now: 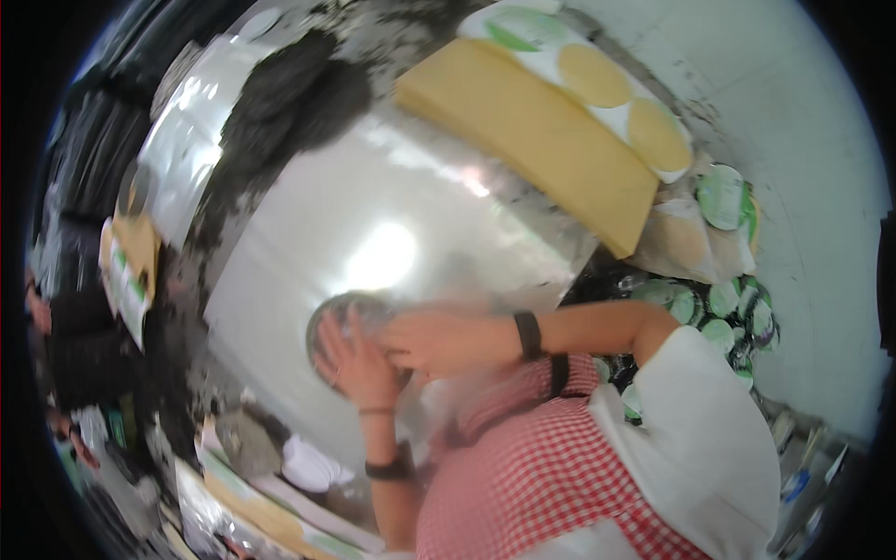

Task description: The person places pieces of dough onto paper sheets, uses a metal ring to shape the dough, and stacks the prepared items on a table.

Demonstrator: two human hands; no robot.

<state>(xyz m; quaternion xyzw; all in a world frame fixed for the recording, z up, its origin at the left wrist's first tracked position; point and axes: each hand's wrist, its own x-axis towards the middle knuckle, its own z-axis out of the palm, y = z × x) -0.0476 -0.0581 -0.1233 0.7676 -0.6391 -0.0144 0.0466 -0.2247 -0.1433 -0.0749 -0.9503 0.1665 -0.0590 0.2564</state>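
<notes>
On a shiny metal sheet (289,243) lies a round grey disc with a darker rim (318,324); blur and my hands hide its exact kind. My left hand (357,366) rests on the disc with its fingers spread. From the right, my right hand (453,338) reaches across flat, its fingertips beside the left hand over the disc's edge. Its fingers look stretched out, though motion smears them. Neither hand is wrapped around anything that I can see. Dark bands circle both wrists.
Beyond the sheet sits a long yellow block (527,140), with round-labelled packs (597,77) behind it. A dark heap (289,103) lies far left, near another shiny sheet (191,140). Several green-lidded packs (723,299) are piled right. Another person's hand (82,450) shows at the left edge.
</notes>
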